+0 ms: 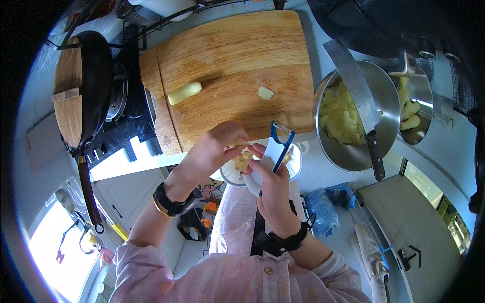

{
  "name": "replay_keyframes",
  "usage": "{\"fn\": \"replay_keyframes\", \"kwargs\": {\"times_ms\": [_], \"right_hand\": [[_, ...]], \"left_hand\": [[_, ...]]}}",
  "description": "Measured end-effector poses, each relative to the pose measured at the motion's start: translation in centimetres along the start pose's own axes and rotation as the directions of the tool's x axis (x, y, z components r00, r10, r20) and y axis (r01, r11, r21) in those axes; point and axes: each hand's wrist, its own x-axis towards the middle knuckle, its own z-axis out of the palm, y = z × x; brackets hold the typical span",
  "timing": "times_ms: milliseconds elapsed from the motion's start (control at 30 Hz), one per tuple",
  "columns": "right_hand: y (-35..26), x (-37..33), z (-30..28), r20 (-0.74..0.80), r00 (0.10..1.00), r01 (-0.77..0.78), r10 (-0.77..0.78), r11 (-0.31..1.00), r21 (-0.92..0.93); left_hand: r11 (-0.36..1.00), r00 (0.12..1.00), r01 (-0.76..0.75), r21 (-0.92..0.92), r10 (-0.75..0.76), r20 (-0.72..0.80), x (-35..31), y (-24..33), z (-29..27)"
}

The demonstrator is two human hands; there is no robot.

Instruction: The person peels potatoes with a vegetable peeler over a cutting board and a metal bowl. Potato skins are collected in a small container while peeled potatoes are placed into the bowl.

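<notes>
The left hand is pinching a small pale yellow piece between thumb and fingers, just off the near edge of the cutting board. The right hand is gripping a white and blue peeler, whose blade end is reaching over that same edge of the board. Beneath both hands, also at the board's near edge, a white bowl is holding yellowish scraps. On the board's left part a longer peeled piece is lying; toward its right a small slice is resting. Right of the board, a steel bowl is holding a yellow mass, and a cleaver is lying across it. Farther right of the board, a smaller steel pot is containing more yellow pieces. Left of the board, a dark pan is sitting.
</notes>
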Motion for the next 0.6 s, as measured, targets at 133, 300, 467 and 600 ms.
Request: {"fn": "replay_keyframes", "kwargs": {"times_ms": [133, 300, 467, 600], "right_hand": [[-0.4, -0.6, -1.5, 0.003, 1.0, 0.005, -0.005, 1.0, 0.027], [0.4, -0.7, -3.5, 0.125, 0.973, 0.213, -0.194, 0.963, -0.163], [-0.1, -1.3, -4.5, 0.066, 0.993, 0.1, -0.094, 0.991, -0.092], [-1.2, -1.7, -4.8, 0.029, 0.999, -0.033, 0.033, 0.999, 0.003]], "left_hand": [[0.875, 0.925, 0.076, -0.478, -0.241, -0.294, 1.7, 4.1, 0.4], [0.795, 0.765, -0.579, -0.181, 0.453, -0.458, 6.1, 11.2, 4.1], [0.841, 0.801, -0.428, 0.331, 0.523, -0.292, 8.2, 12.7, 5.7], [0.944, 0.812, -0.232, 0.234, 0.32, -0.488, 7.5, 8.6, 3.3]]}}
